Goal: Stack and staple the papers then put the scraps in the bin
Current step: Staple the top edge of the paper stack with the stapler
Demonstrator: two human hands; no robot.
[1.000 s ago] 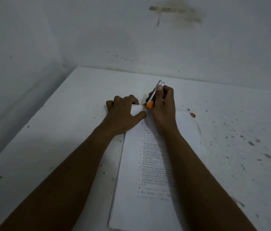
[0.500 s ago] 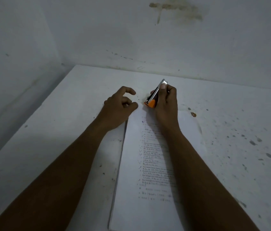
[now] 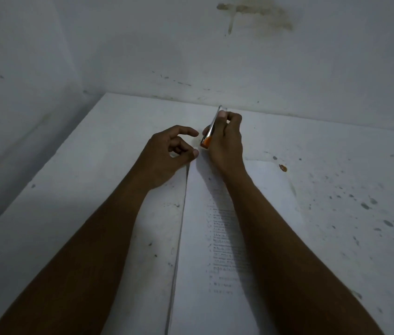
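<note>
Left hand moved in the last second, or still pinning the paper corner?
Yes. The left hand has let go of the top corner of the papers and drawn back left, away from the stapler; fingers loosely curled, holding nothing.

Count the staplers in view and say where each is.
1. The right hand grips the stapler at the far edge of the paper stack; others could be hidden.

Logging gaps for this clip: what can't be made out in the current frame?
Head view: the stapler mouth and any staple, mostly hidden by the right hand and dim light.
The papers: print too small and blurred, near edge cut off by the frame bottom.
The bin and scraps: out of view.
</note>
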